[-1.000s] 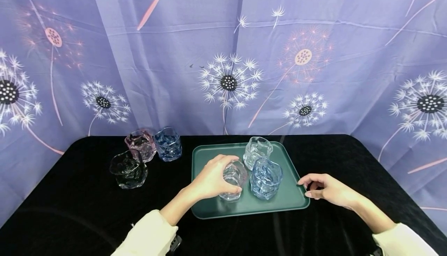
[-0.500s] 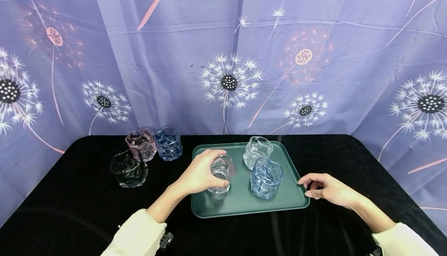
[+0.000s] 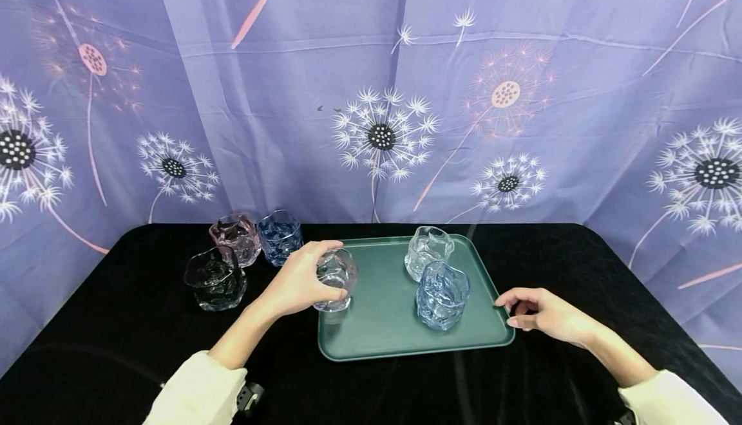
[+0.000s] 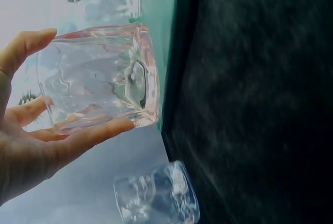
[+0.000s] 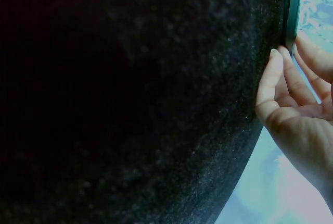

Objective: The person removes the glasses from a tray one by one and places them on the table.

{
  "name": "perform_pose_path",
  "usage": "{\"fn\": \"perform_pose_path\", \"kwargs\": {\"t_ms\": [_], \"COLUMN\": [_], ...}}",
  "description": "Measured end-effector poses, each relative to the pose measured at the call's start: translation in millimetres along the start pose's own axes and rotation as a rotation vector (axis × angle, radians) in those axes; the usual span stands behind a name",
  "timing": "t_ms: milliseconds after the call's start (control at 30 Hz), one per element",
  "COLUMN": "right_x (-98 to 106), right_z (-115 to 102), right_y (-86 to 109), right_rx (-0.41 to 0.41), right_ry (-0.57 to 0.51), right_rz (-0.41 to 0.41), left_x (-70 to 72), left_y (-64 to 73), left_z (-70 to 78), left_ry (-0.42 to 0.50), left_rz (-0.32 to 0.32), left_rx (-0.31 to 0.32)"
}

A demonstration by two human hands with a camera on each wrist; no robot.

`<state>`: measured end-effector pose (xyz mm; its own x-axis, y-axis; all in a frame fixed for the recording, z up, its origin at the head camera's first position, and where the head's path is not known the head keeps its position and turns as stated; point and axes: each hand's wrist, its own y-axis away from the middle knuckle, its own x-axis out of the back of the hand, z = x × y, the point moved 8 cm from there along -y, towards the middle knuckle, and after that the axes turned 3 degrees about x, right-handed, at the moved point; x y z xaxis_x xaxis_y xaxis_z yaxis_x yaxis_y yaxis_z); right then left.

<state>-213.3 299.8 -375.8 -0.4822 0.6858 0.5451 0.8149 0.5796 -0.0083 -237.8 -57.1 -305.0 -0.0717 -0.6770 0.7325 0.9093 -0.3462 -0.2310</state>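
Note:
My left hand (image 3: 301, 280) grips a clear drinking glass with a faint pink tint (image 4: 99, 78), thumb on one side and fingers on the other. The glass is upright, just above the left edge of a green tray (image 3: 377, 341). At the tray's right edge, my right hand (image 3: 547, 314) holds the rim with its fingertips, its other fingers curled beneath. On the tray's right half stand a light blue glass (image 3: 442, 299) and, behind it, a clear glass (image 3: 426, 254).
Left of the tray, on the black cloth (image 3: 116, 322), a pink glass (image 3: 237, 241), a dark blue glass (image 3: 281, 238) and a clear glass (image 3: 217, 283) stand close together. A purple dandelion-print curtain (image 3: 290, 103) hangs behind the table.
My left hand has carried the faint pink glass leftward across the tray, from beside the light blue glass to the tray's left edge. My right hand has stayed at the rim.

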Motion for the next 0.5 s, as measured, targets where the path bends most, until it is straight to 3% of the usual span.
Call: {"fn": "perform_pose_path", "kwargs": {"t_ms": [267,500], "right_x": [0,0], "right_z": [2,-1], "right_y": [0.2,0.7], "right_rx": [-0.025,-0.007], "right_ry": [0.016,0.009], "right_rz": [0.009,0.008], "left_x": [20.0,33.9], "left_y": [8.4,18.6], "left_z": [-18.3,-38.1], "left_ry": [-0.037,-0.056], "left_rz": [0.026,0.031], "left_rx": [0.035,0.113]}}
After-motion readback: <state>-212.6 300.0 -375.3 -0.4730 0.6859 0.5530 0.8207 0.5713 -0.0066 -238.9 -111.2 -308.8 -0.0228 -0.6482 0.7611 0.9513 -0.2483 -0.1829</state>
